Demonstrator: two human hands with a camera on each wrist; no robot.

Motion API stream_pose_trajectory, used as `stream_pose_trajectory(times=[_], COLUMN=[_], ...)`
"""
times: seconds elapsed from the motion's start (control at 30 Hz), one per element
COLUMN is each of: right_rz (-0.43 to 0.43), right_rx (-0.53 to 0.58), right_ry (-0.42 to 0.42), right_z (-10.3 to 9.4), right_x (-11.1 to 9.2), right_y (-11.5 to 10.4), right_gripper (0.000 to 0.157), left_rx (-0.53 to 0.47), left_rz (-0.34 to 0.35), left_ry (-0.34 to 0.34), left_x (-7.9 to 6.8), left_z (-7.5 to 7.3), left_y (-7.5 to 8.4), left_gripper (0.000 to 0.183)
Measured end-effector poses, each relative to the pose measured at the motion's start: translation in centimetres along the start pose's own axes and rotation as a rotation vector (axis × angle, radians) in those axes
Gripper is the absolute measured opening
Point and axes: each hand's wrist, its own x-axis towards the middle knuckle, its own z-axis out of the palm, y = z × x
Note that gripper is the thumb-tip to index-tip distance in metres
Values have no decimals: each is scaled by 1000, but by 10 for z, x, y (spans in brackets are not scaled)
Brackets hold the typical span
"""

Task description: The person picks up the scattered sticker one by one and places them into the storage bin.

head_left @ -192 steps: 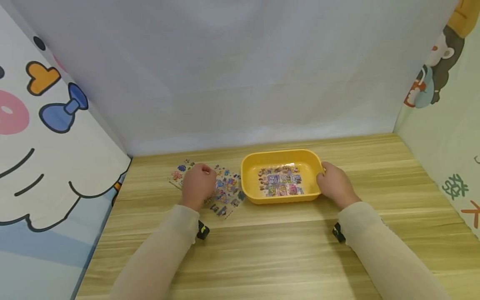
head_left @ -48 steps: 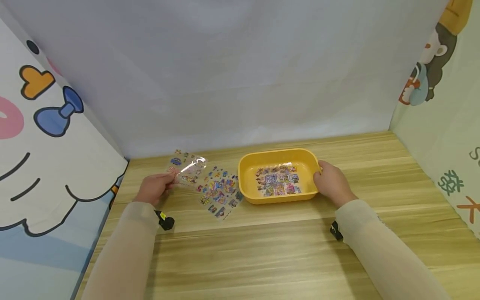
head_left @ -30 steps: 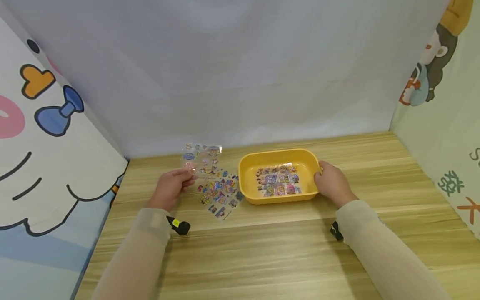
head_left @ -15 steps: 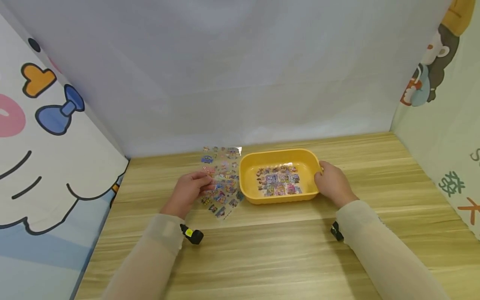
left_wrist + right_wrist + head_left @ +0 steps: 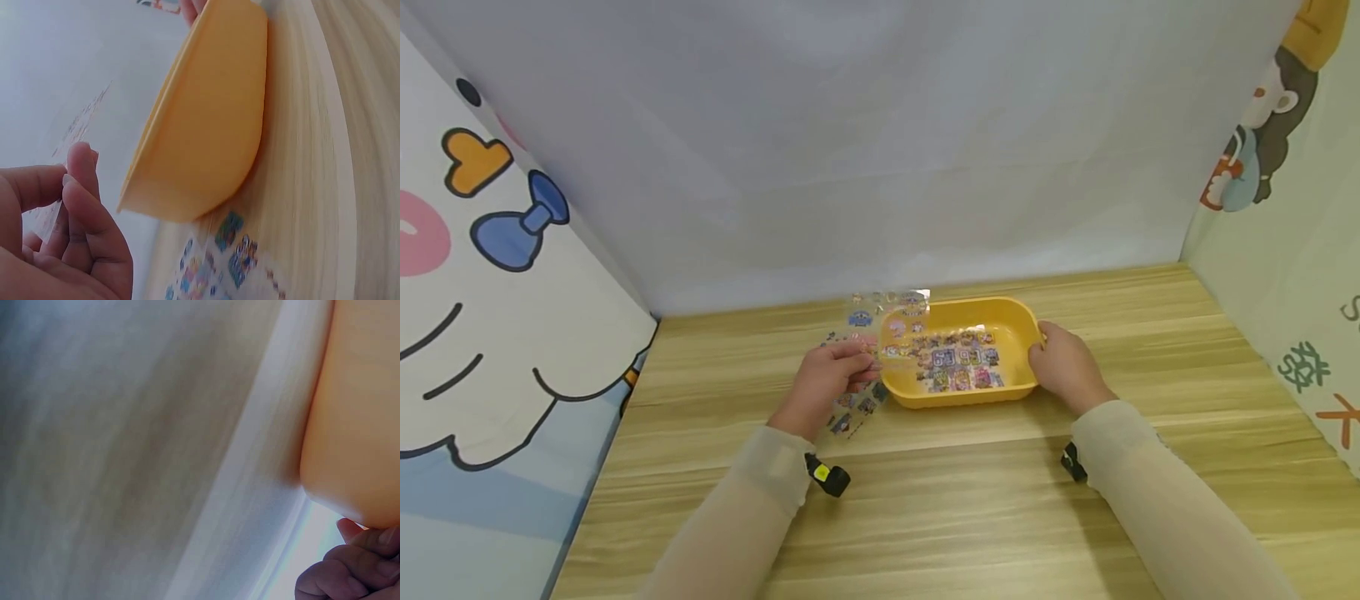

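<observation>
My left hand (image 5: 829,379) pinches a clear sticker sheet (image 5: 861,319) between thumb and fingers. In the head view the sheet overlaps the left rim of a yellow basin (image 5: 955,400); the left wrist view shows it raised, beside the basin wall (image 5: 200,112). My right hand (image 5: 1067,367) grips the basin's right end, fingers curled under the rim in the right wrist view. Inside the basin lies another printed clear sheet (image 5: 958,360). A further sticker sheet (image 5: 850,417) is on the table left of the basin, partly hidden by my left hand.
The wood-grain table (image 5: 925,517) ends at a pale grey backdrop (image 5: 880,167). Cartoon-printed panels stand along the left (image 5: 535,333) and right (image 5: 1262,275) sides. A black wrist camera (image 5: 829,475) sits on the left sleeve.
My left hand has picked up a sticker sheet from the table's left and carried it rightward to the basin's left rim. The right hand keeps its grip on the basin, which stays put.
</observation>
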Motion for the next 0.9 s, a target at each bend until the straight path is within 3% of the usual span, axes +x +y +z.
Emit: stream_pose_trajectory(times=[0.23,0.5,0.7,0.9], right_rz=[-6,-16,-9,-5], right_rx=[-11,-20,-21,-22], right_ry=[11,15,6,3], right_z=[0,1,2,1], right_x=[0,1,3,2], right_y=[-1,2,2,1], right_gripper=[56,57,57,57], left_rx=[9,-8,67,220], left_rz=[4,-17,-14,-6], left_ry=[-21,-54,-45,-20], left_x=[1,0,-1,-3], left_z=[29,66,81,89], left_y=[6,26,31,32], left_gripper=[29,30,26,14])
